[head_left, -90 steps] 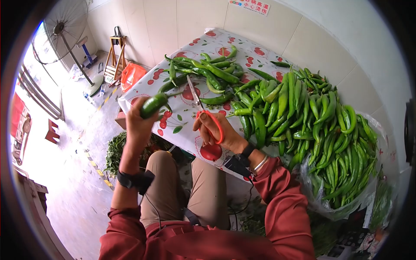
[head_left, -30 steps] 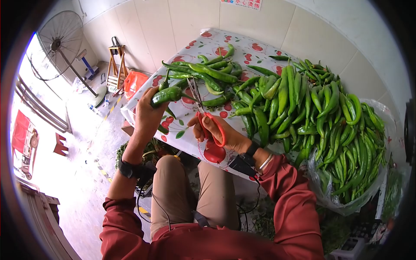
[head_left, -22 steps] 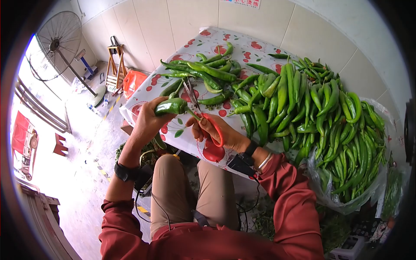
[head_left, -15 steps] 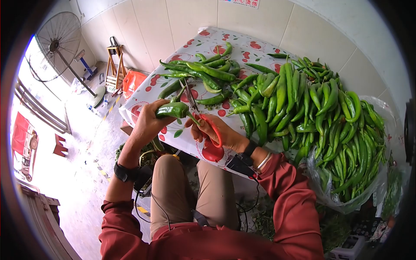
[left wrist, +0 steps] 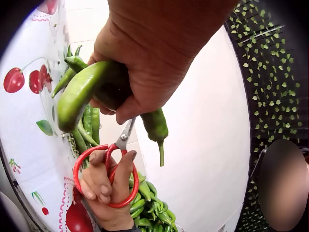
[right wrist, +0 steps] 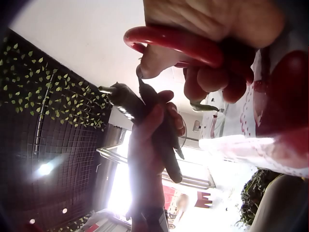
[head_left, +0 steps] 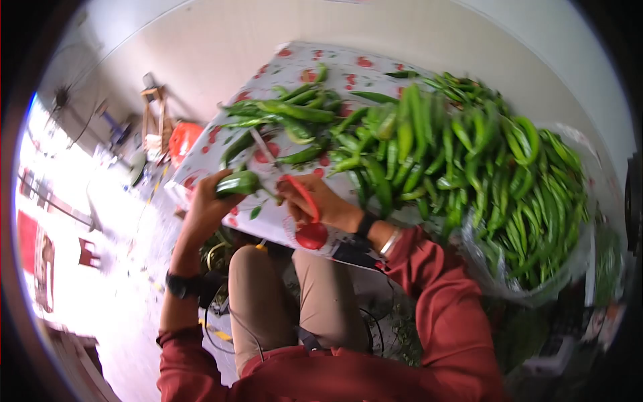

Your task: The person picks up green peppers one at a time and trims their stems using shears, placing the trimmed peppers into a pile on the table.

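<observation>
My left hand [head_left: 206, 204] grips green peppers over the near-left edge of the table. In the left wrist view a curved pepper [left wrist: 79, 94] sticks out on one side of the fist, and a pepper's stem end [left wrist: 157, 128] on the other. More than one dark pepper [right wrist: 126, 102] shows in that fist in the right wrist view. My right hand [head_left: 331, 204] holds red-handled scissors [left wrist: 123, 137], fingers through the loops. The blades point away over the table, close beside the pepper's stem. Behind them several loose peppers [head_left: 295, 110] lie on the cloth.
A large heap of green peppers [head_left: 462, 157] covers the table's right side and spills into a clear plastic bag [head_left: 536, 291]. The cherry-patterned cloth [head_left: 328, 57] covers the table. A folding wooden stool [head_left: 155, 124] and red bag [head_left: 185, 142] stand on the floor at left.
The head view has turned, shifting everything left, with blur. Since three seconds ago the held pepper has come closer to the scissors. The blades, apart one second ago, now look closed together.
</observation>
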Motion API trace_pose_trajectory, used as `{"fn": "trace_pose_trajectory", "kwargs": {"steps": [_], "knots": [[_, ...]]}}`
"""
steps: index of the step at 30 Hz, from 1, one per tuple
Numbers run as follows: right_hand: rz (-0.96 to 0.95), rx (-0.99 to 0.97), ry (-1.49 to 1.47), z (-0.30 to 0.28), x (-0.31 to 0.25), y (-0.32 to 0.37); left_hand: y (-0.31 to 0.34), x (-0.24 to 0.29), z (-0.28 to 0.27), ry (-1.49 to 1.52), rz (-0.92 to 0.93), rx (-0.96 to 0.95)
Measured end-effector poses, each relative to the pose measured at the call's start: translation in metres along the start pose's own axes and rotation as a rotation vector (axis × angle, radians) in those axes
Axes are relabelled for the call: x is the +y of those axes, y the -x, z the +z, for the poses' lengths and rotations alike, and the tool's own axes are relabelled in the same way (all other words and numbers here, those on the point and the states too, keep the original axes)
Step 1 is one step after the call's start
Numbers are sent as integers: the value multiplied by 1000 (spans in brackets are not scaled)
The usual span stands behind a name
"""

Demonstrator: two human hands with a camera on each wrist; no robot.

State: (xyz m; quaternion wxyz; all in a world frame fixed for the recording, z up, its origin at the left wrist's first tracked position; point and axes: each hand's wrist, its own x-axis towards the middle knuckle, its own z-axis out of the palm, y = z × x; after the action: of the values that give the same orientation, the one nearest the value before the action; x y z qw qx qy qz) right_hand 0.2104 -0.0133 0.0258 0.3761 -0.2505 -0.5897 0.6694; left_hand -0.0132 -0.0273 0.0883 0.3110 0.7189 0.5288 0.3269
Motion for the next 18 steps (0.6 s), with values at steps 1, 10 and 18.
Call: {"fn": "trace_pose_trajectory", "kwargs": {"steps": [1,10,18], "knots": [[11,11,6,-1,0,1,0,3,-3,27,-11,11],[74,78,-184,3,-9,-2,-42,62,-12,664,-127,-142],[51,88,-274,-1,11,-12,-105,146,65,951,-160,-498]]}}
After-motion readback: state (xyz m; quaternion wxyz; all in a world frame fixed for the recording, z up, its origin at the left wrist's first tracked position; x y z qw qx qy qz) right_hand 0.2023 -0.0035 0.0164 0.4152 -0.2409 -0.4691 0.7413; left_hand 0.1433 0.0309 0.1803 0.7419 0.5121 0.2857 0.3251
